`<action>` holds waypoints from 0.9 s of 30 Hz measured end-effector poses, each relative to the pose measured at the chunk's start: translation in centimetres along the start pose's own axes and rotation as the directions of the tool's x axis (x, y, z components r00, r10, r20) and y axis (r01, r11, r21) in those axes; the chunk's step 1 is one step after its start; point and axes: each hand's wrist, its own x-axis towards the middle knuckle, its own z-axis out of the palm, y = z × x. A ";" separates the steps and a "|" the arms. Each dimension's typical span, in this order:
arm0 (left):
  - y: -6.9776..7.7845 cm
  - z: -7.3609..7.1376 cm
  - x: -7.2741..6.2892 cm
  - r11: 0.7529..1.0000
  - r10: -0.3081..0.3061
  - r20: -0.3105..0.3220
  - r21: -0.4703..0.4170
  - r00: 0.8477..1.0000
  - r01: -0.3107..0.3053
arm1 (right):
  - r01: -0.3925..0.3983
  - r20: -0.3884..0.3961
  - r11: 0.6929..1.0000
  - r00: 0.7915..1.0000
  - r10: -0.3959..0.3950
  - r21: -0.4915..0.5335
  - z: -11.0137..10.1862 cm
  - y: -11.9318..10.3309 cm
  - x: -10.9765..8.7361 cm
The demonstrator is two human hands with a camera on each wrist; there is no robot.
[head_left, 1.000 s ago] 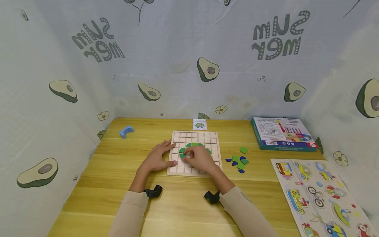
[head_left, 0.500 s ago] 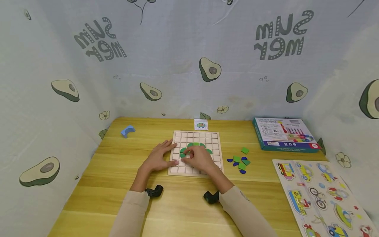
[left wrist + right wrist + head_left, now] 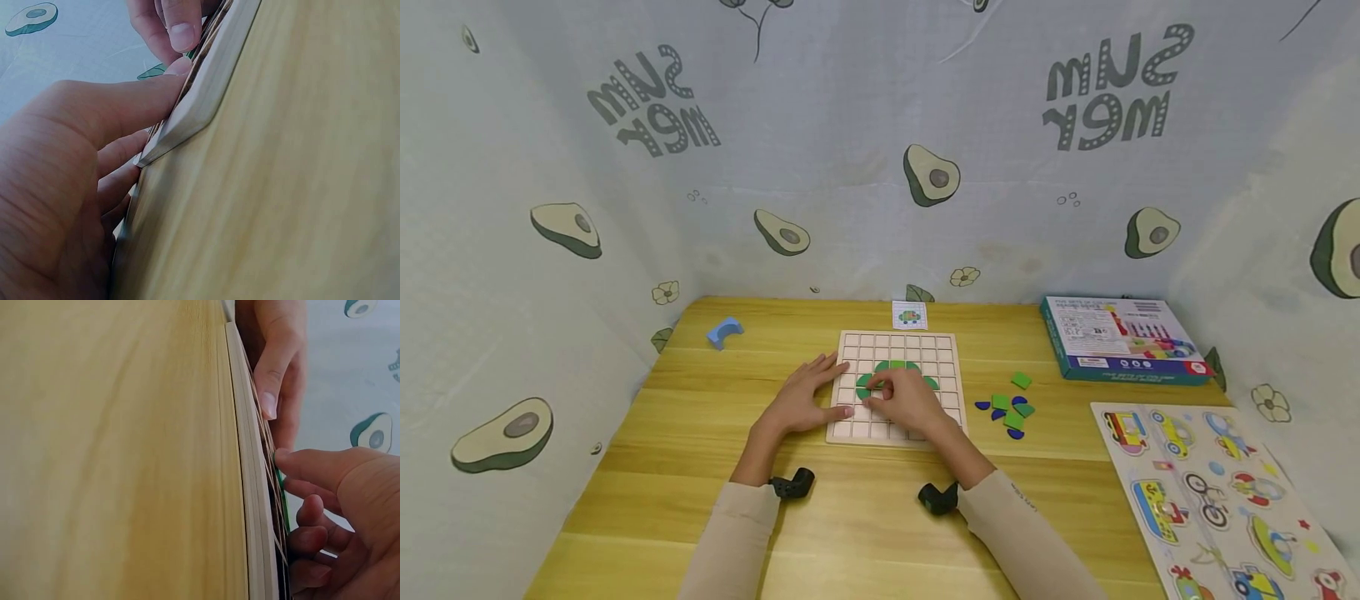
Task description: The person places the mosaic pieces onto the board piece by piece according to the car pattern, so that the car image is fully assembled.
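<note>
Head view: your left hand (image 3: 799,398), fingers spread, rests on left edge of grid board (image 3: 857,430); your right hand (image 3: 906,402) pinches green piece (image 3: 862,393) on its cells, near other green tiles (image 3: 897,364). Box (image 3: 1120,337) back right.

The desk (image 3: 662,417) looks like smooth, slightly shiny wood. The grid board (image 3: 940,342) mid-frame looks like dull wood. The wall (image 3: 850,100) up top looks like cloth. The sleeves (image 3: 1030,533) at the bottom are cloth too.
</note>
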 end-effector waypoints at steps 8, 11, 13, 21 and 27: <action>0.1 0.1 0.2 1.000 0.003 0.005 0.005 1.000 -0.003 | 0.000 -0.025 0.998 1.000 0.001 0.061 -1.0 0.3 -0.6; 0.2 0.1 0.2 1.000 0.000 0.001 0.012 1.000 0.000 | -0.020 -0.038 0.998 0.999 0.022 0.059 -1.7 0.6 -0.9; 0.3 0.0 0.1 1.000 -0.004 -0.002 0.009 1.000 0.004 | -0.033 -0.049 0.998 0.998 0.036 0.054 -2.2 0.9 -1.2; 0.3 -0.1 -0.2 1.000 0.003 -0.005 -0.003 1.000 -0.003 | -0.104 -0.075 0.994 0.991 0.107 0.036 -4.7 2.7 -2.9; 0.1 0.0 -0.1 1.000 0.002 0.000 0.015 1.000 -0.002 | -0.120 -0.105 0.993 0.987 0.120 0.005 -7.0 4.6 -4.0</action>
